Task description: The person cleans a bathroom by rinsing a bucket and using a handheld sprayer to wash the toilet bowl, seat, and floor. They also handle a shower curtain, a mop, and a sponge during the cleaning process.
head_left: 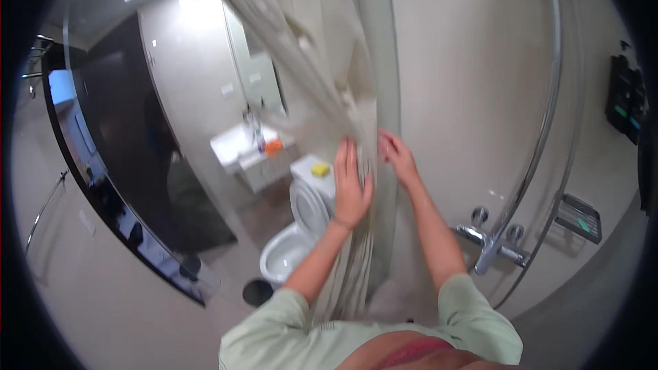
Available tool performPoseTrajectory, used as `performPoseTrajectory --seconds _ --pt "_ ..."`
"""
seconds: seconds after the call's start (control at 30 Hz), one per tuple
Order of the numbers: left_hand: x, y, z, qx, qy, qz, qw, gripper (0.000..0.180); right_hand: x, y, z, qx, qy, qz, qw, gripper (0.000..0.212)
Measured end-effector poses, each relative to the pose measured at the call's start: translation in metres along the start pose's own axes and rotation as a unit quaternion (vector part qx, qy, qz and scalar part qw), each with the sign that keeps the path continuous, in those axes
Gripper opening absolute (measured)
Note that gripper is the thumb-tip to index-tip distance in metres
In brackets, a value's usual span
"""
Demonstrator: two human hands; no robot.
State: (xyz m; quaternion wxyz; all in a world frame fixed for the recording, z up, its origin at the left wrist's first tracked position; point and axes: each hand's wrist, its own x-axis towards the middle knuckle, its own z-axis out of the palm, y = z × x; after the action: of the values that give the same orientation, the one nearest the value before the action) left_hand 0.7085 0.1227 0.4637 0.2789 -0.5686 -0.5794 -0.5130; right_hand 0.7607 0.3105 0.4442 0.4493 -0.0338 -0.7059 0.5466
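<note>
A beige shower curtain (pixel 308 68) hangs bunched in folds from the top of the view down past my body. My left hand (pixel 351 188) lies flat against its folds with the fingers pointing up. My right hand (pixel 396 154) touches the curtain's right edge at the same height, fingers curled on the fabric next to a glass partition (pixel 384 62). Both forearms reach up from light green sleeves.
A white toilet (pixel 295 233) with its lid up stands behind the curtain, a yellow sponge (pixel 320 169) on its tank. A sink counter (pixel 236 144) is beyond. A chrome shower mixer (pixel 490 243), riser pipe (pixel 548 109) and wire shelf (pixel 579 218) are on the right wall.
</note>
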Motion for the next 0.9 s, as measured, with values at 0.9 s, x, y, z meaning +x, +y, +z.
performPoseTrajectory --seconds 0.9 --pt "-0.030 -0.044 0.011 0.112 -0.012 -0.143 0.983 0.025 -0.056 0.043 0.031 0.074 -0.034 -0.027 0.996 0.031"
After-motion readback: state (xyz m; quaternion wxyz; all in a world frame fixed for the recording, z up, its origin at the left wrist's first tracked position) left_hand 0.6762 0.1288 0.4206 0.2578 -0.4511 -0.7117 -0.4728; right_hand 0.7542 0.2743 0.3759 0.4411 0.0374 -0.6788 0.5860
